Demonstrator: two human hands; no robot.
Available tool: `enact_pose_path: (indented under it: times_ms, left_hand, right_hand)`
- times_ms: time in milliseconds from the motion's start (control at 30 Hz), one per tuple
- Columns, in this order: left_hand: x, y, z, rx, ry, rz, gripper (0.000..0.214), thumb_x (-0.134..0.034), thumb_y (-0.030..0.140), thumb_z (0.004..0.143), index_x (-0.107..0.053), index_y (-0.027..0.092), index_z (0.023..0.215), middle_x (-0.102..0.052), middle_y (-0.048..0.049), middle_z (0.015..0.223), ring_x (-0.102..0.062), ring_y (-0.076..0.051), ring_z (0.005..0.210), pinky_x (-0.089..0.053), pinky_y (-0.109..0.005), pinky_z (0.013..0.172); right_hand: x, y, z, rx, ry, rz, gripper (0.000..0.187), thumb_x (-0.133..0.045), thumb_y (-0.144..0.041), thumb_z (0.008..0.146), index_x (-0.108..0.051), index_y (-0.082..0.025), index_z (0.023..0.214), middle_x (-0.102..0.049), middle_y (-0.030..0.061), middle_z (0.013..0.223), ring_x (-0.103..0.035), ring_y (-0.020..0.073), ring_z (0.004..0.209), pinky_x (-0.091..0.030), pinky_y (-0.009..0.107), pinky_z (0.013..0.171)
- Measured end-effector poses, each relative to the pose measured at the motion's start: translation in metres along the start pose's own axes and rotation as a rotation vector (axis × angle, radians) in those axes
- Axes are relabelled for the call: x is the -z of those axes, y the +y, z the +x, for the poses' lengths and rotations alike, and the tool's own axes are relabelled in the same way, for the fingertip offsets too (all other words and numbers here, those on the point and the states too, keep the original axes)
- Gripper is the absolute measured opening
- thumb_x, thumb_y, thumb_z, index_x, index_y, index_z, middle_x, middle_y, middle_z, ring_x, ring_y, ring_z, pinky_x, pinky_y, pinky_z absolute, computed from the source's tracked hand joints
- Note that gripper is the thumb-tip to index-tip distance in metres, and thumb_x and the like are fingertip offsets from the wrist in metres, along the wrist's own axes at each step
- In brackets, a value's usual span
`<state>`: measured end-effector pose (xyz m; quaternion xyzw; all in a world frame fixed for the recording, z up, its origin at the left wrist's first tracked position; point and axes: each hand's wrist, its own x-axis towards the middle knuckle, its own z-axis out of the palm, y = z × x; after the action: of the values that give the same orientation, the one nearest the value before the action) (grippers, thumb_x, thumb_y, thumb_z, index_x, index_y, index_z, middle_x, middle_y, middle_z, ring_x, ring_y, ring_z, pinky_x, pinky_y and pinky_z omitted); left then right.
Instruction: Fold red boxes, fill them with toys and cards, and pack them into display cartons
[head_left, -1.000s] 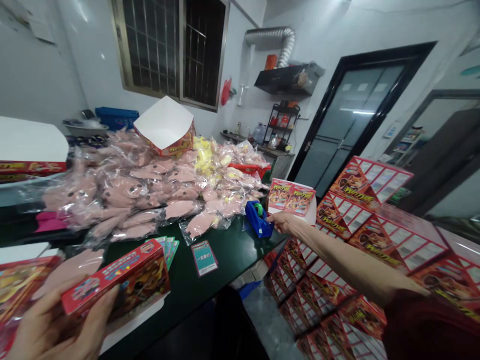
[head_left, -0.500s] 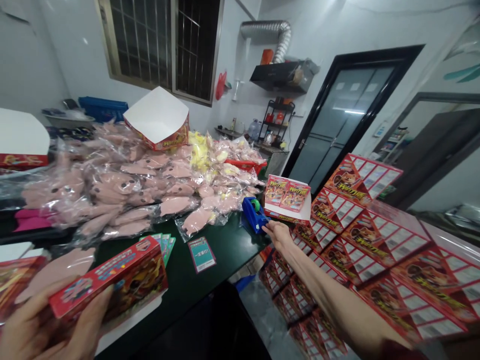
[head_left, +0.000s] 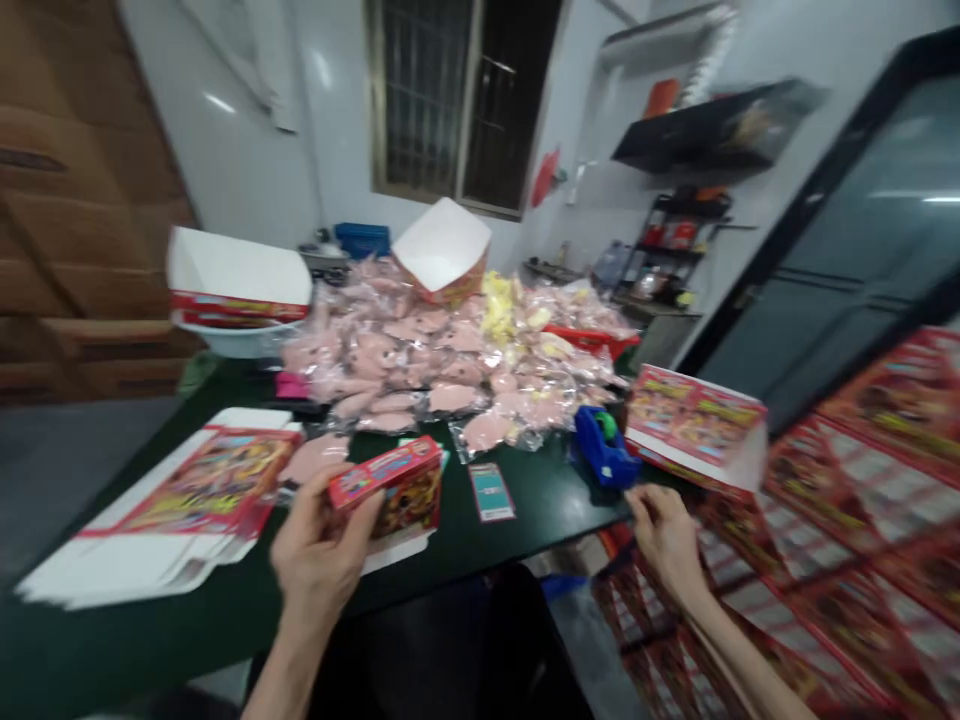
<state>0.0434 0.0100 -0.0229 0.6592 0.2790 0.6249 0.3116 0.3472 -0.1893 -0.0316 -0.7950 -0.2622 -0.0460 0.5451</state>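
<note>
My left hand [head_left: 319, 545] grips a small red printed carton [head_left: 384, 487] above the dark green table [head_left: 525, 510]. My right hand [head_left: 664, 540] is at the table's front edge with its fingers pinched together, blurred. Whatever they pinch is too blurred to make out. Just beyond it stands a blue tape dispenser [head_left: 604, 447] with a green roll. A white-backed printed box tray [head_left: 694, 425] sits to its right. A teal card [head_left: 491, 492] lies between my hands, and a stack of flat printed carton blanks [head_left: 172, 510] lies left of my left hand.
Behind rises a heap of pink and yellow plush items in plastic bags [head_left: 420, 350], with open white-lined boxes [head_left: 236, 280] on it. Stacks of red printed blanks [head_left: 847, 510] fill the right foreground. Brown cardboard cartons [head_left: 75, 200] stand at the left.
The view has swung left, bringing the cartons and blanks into sight. My right hand has dropped from beside the dispenser to the table edge. My left hand has risen, carton still held.
</note>
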Motion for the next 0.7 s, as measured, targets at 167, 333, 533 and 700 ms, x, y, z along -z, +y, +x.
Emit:
enact_pose_path:
  times_ms: [167,333,533,700]
  left_hand:
    - [0.001,0.003,0.001,-0.019,0.062,0.095,0.032,-0.067,0.026,0.074,-0.055,0.017,0.102,-0.063,-0.0048,0.095,-0.064,-0.014,0.078,-0.054,-0.023,0.069]
    - [0.007,0.005,-0.003,-0.061,0.007,0.066,0.039,-0.069,0.022,0.073,-0.051,0.018,0.108,-0.062,-0.0055,0.097,-0.064,-0.017,0.089,-0.054,-0.026,0.076]
    - [0.018,0.014,-0.001,-0.093,-0.125,0.165,0.040,-0.065,0.024,0.077,-0.051,0.018,0.114,-0.064,-0.0060,0.101,-0.065,-0.017,0.087,-0.054,-0.027,0.077]
    - [0.026,0.024,0.005,-0.131,-0.281,0.207,0.044,-0.062,0.023,0.081,-0.048,0.018,0.122,-0.068,-0.0050,0.099,-0.066,-0.014,0.081,-0.053,-0.023,0.076]
  right_hand:
    - [-0.040,-0.096,-0.061,0.270,-0.347,0.260,0.012,-0.059,-0.030,0.079,-0.062,-0.020,0.084,-0.050,-0.0045,0.052,-0.047,0.0100,0.046,-0.040,0.023,0.048]
    - [-0.088,-0.177,-0.093,0.032,-0.555,0.802,0.079,-0.061,-0.021,0.077,-0.014,-0.026,0.140,-0.056,-0.0101,0.056,-0.046,0.0076,0.039,-0.039,0.018,0.039]
    - [-0.114,-0.181,-0.101,-0.102,-0.661,0.931,0.072,-0.061,-0.022,0.076,-0.021,-0.020,0.136,-0.061,-0.0070,0.060,-0.047,0.0065,0.040,-0.039,0.016,0.038]
    - [-0.112,-0.183,-0.100,-0.116,-0.680,0.862,0.059,-0.061,-0.023,0.075,-0.032,-0.019,0.125,-0.061,-0.0068,0.059,-0.046,0.0060,0.040,-0.036,0.014,0.036]
